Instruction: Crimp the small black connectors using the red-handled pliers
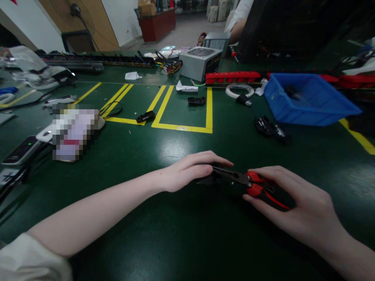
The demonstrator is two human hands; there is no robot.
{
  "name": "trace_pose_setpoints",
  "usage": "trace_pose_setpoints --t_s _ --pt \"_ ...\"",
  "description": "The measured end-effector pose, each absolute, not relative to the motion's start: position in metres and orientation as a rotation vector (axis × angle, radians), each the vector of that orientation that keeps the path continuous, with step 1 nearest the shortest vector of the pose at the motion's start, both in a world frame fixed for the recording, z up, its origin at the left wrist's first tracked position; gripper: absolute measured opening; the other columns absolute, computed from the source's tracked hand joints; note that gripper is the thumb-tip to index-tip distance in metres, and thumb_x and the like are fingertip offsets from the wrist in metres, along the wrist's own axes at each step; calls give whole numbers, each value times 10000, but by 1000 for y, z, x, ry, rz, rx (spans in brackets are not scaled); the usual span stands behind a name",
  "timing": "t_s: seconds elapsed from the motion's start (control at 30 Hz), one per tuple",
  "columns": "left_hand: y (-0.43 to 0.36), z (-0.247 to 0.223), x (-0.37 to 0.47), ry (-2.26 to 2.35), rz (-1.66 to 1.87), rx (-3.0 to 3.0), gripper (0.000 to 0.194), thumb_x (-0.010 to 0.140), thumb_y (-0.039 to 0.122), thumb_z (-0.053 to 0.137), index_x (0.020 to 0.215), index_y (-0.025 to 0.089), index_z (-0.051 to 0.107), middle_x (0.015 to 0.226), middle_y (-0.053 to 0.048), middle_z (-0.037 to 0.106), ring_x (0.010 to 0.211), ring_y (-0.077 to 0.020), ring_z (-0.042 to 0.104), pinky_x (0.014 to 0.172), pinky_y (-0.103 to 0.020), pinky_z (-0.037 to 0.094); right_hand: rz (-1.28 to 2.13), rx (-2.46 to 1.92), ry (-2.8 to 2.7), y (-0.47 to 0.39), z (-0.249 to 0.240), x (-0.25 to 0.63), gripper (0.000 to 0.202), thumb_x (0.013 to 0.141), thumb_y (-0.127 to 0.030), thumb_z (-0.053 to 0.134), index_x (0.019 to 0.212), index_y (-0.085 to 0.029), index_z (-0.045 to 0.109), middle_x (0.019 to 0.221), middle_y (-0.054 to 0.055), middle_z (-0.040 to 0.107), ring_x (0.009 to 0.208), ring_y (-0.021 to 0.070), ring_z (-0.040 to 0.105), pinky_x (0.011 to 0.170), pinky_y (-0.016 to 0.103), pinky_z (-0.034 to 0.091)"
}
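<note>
Red-handled needle-nose pliers are gripped in my right hand, their dark jaws pointing left. My left hand is closed around a small black part, mostly hidden behind the fingers and too dark to name. The tips of the pliers reach the left thumb and fingers; whether they bite on the black part I cannot tell. Both hands are just above the green table. Farther off lie similar-looking small black pieces, another black piece and a dark cluster.
A blue bin with dark items inside stands at the right. Behind are a power supply unit, a red strip and a white roll. Yellow tape marks the table. Cables and a blurred-out object lie left. Someone's arm shows at the back.
</note>
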State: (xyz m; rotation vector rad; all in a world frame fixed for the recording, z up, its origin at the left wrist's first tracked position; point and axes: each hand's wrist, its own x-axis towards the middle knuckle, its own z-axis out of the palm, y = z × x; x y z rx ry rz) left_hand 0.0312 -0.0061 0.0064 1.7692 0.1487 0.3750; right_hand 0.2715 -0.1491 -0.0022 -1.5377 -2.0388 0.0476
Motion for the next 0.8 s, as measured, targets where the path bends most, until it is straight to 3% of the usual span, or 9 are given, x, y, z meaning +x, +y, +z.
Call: trace_pose_setpoints --t_s 0.13,0.2,0.27,0.4,0.57,0.8 --pt "-8 5 32 146 468 1724 567 884 485 635 1367 202 540 1332 -127 578 1229 -296 563 1045 -413 446 32 -1575 -2010 -151 2 269 322 873 -432 635 1136 -259 567 970 59 677 795 220 675 648 364 555" --pt "-11 5 32 157 512 1716 651 779 436 775 1347 211 552 1313 -119 601 1195 -289 594 1021 -395 475 38 -1592 -2002 -151 2 269 321 869 -434 639 1129 -259 570 957 54 679 779 216 675 623 355 549" --pt "-14 5 33 196 583 1789 592 726 357 830 1251 181 622 1225 -109 654 1138 -269 626 998 -372 490 42 -1588 -2012 -151 1 269 324 869 -436 639 1129 -256 571 957 55 680 781 215 675 614 350 548" --pt "-16 6 33 301 583 1876 326 818 237 716 1124 129 688 1086 -97 709 999 -222 678 901 -336 529 5 -1562 -2069 -151 -2 269 323 870 -408 642 1136 -241 569 984 72 676 831 221 679 665 357 561" --pt "-12 8 34 299 474 1829 313 808 168 672 1118 129 699 1098 -87 714 1000 -219 679 902 -339 531 -156 -1532 -2117 -151 1 269 324 855 -369 662 1135 -238 566 994 86 675 855 241 678 702 384 558" --pt "-13 8 35 378 541 1852 271 811 160 662 1075 125 713 1039 -72 709 947 -187 667 841 -298 532 -20 -1614 -2043 -151 0 266 305 876 -426 628 1123 -250 585 984 71 687 810 231 677 643 358 541"
